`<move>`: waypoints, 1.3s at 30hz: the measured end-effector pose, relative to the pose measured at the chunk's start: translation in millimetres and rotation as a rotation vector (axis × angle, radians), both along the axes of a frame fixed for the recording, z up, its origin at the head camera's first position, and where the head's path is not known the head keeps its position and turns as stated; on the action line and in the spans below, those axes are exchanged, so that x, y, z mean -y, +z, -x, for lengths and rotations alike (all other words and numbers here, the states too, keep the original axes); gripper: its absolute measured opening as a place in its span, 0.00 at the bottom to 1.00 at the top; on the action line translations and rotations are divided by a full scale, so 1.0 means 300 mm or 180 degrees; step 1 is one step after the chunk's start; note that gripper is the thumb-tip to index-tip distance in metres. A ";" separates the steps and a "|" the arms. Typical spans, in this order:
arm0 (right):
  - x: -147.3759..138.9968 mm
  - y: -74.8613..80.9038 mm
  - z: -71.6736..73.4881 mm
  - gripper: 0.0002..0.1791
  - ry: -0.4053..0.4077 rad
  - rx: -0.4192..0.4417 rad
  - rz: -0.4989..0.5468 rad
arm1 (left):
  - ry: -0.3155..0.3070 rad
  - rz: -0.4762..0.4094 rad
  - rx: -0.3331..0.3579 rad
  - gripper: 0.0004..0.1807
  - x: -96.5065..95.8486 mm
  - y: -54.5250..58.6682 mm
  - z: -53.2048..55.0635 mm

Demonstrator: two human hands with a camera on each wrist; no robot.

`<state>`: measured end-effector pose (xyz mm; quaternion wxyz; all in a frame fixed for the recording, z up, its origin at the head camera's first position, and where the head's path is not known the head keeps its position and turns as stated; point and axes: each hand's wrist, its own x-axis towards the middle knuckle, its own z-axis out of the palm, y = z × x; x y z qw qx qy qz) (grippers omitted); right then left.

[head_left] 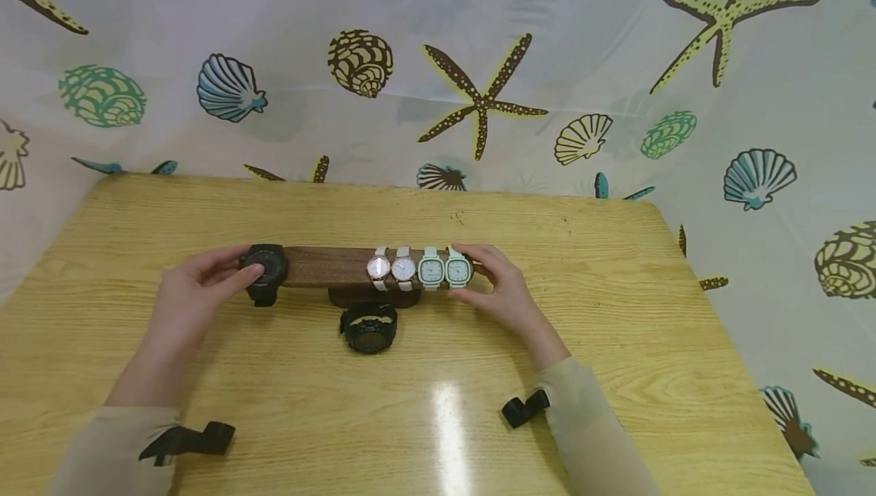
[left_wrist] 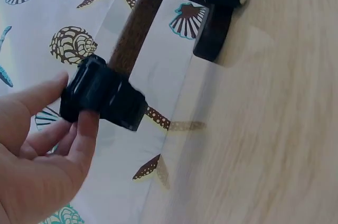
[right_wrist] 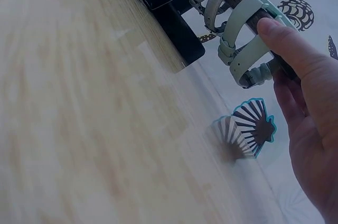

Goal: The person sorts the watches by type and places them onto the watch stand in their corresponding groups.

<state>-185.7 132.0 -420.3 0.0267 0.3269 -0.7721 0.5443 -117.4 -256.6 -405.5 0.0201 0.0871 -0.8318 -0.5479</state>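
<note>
A wooden watch stand [head_left: 322,266] has a long horizontal bar over a dark base [head_left: 375,297]. My left hand [head_left: 188,290] grips a black watch [left_wrist: 100,92] around the bar's left end, thumb over its face in the head view. At the other end, my right hand [head_left: 503,290] holds the bar's tip, with thumb and fingers against the outermost mint-green watch [head_left: 458,271]. Beside that one hangs a second mint-green watch [head_left: 431,269]. Two watches with pale straps, one pinkish-faced [head_left: 379,268] and one white-faced [head_left: 403,268], follow toward the middle.
Another black watch [head_left: 370,330] rests on the wooden table [head_left: 328,420] just in front of the stand's base. Behind the table hangs a white cloth [head_left: 287,17] printed with shells and starfish. Both sleeves carry black wrist mounts [head_left: 219,437].
</note>
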 end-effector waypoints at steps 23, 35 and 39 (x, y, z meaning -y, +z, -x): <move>0.000 0.006 -0.004 0.34 -0.0050 0.0000 -0.0060 | -0.0679 0.1170 -0.1072 0.29 -0.045 0.007 0.025; 0.001 0.009 -0.007 0.34 -0.0082 0.0028 -0.0106 | -0.0712 0.1404 -0.1155 0.30 -0.146 0.014 0.041; 0.001 0.007 -0.005 0.34 -0.0077 0.0034 -0.0104 | -0.0771 0.1436 -0.1221 0.30 -0.180 0.011 0.048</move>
